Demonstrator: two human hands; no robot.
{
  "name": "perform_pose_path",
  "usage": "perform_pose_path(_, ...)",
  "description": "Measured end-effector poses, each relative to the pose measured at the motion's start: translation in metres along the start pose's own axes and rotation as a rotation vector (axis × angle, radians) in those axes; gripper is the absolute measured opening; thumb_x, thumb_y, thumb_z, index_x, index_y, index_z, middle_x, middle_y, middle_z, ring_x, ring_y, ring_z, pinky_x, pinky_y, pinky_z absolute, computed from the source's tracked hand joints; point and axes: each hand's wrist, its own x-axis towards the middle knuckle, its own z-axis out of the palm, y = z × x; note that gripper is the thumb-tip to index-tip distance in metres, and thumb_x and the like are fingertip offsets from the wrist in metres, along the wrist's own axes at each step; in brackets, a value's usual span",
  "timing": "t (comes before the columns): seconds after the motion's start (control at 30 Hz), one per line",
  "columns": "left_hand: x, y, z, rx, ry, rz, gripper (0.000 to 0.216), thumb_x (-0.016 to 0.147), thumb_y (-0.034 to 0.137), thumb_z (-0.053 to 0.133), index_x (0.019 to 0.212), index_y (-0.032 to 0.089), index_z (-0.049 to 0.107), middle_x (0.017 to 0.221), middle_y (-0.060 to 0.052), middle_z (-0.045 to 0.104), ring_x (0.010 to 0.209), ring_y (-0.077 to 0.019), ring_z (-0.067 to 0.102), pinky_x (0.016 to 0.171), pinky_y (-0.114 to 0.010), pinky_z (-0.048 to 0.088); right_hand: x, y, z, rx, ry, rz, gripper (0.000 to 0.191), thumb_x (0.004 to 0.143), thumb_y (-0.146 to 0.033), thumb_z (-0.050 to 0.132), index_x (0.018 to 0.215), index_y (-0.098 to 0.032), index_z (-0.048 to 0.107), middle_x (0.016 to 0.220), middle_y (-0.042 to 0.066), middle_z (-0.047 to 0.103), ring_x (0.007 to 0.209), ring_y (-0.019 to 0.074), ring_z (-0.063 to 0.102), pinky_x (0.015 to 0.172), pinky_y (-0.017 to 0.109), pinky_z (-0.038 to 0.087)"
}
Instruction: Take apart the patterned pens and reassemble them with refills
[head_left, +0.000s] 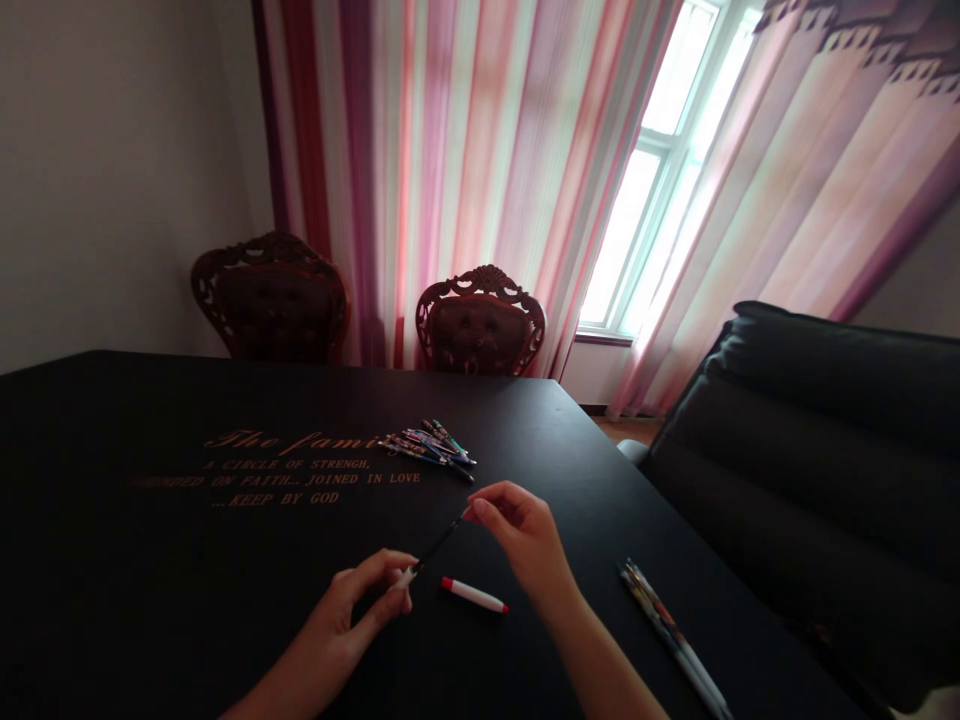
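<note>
The left hand pinches a white pen section, the right hand the far end of a dark refill, above the table. Apparently refill fitting or removal; the next move needs straight alignment.

White pen part, dark refill

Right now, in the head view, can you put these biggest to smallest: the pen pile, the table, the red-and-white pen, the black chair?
1. table
2. black chair
3. pen pile
4. red-and-white pen
</note>
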Motion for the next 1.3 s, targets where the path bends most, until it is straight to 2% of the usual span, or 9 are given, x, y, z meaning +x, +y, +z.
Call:
perform_pose_path(0.23,0.001,0.003,-0.002,-0.069,0.009,0.016,0.032,0.093,0.046,0.051,0.116,0.026,0.061,0.087,-0.002,0.067,0.088,-0.0216,0.06,0.082,-0.032,0.046,-0.001,0.003,0.009,-0.093,-0.091,0.031,0.019,0.084,-0.035,0.066,0.087,-0.017,0.07,0.08,0.004,0.073,0.075,0.0176,0.065,0.068,0.027,0.048)
perform_pose_path(0.33,0.003,0.006,-0.003,-0.163,0.031,0.028,0.033,0.092,0.047,0.052,0.113,0.024,0.061,0.082,-0.001,0.065,0.08,-0.0199,0.059,0.078,-0.031,0.046,-0.002,0.004,0.003,-0.268,-0.133,0.071,0.017,0.082,-0.035,0.067,0.084,-0.018,0.069,0.075,0.001,0.069,0.067,0.0149,0.059,0.061,0.025,0.043)
perform_pose_path(0.53,0.008,0.004,-0.005,-0.279,0.081,0.025,0.033,0.088,0.049,0.056,0.108,0.022,0.061,0.077,0.0,0.063,0.072,-0.0176,0.054,0.075,-0.03,0.045,-0.01,0.015,-0.014,-0.812,-0.462,0.06,0.03,0.054,-0.03,0.089,0.074,-0.02,0.069,0.082,0.0,0.064,0.081,0.019,0.055,0.076,0.029,0.04)
perform_pose_path(0.6,0.008,0.003,-0.005,-0.281,0.084,0.024,0.034,0.088,0.05,0.056,0.107,0.022,0.061,0.077,0.0,0.062,0.072,-0.0176,0.054,0.074,-0.03,0.044,-0.011,0.019,-0.014,-0.839,-0.502,0.074,0.024,0.056,-0.023,0.086,0.072,-0.02,0.068,0.082,0.0,0.064,0.079,0.0181,0.055,0.073,0.028,0.039)
perform_pose_path(0.73,0.006,0.005,-0.005,-0.262,0.068,0.019,0.035,0.088,0.051,0.056,0.107,0.022,0.061,0.078,-0.001,0.063,0.073,-0.0179,0.054,0.072,-0.029,0.044,-0.004,0.013,-0.013,-0.578,-0.353,0.061,0.008,0.075,-0.024,0.07,0.079,-0.019,0.066,0.071,-0.002,0.06,0.064,0.0121,0.05,0.057,0.022,0.035)
perform_pose_path(0.8,0.006,0.006,-0.005,-0.254,0.047,0.022,0.035,0.089,0.051,0.055,0.108,0.022,0.061,0.078,-0.001,0.063,0.074,-0.0177,0.055,0.071,-0.028,0.044,0.001,0.005,-0.016,-0.421,-0.219,0.032,0.014,0.081,-0.031,0.066,0.082,-0.018,0.066,0.067,-0.003,0.058,0.059,0.0109,0.047,0.055,0.022,0.034)
perform_pose_path(0.97,0.004,0.004,-0.003,-0.209,0.009,0.033,0.033,0.091,0.049,0.052,0.109,0.023,0.062,0.079,-0.001,0.063,0.076,-0.018,0.056,0.074,-0.029,0.044,0.007,-0.009,-0.028,-0.084,0.043,0.016,0.031,0.075,-0.046,0.072,0.087,-0.017,0.066,0.069,-0.002,0.056,0.062,0.0116,0.046,0.055,0.022,0.035)
perform_pose_path(1.1,0.002,0.006,-0.002,-0.14,-0.014,0.018,0.033,0.093,0.049,0.05,0.11,0.024,0.061,0.081,-0.001,0.064,0.079,-0.0186,0.057,0.077,-0.029,0.044,0.006,-0.012,-0.026,0.084,0.069,0.04,0.035,0.069,-0.048,0.077,0.085,-0.018,0.068,0.071,-0.001,0.057,0.067,0.0135,0.05,0.059,0.023,0.04)
perform_pose_path(1.3,0.0,0.008,-0.001,-0.048,-0.049,0.003,0.034,0.093,0.05,0.048,0.112,0.025,0.061,0.086,-0.002,0.067,0.088,-0.0209,0.058,0.08,-0.029,0.045,0.005,-0.013,-0.026,0.094,0.093,0.05,0.036,0.07,-0.048,0.076,0.088,-0.019,0.069,0.077,0.002,0.062,0.074,0.0165,0.054,0.063,0.025,0.044)
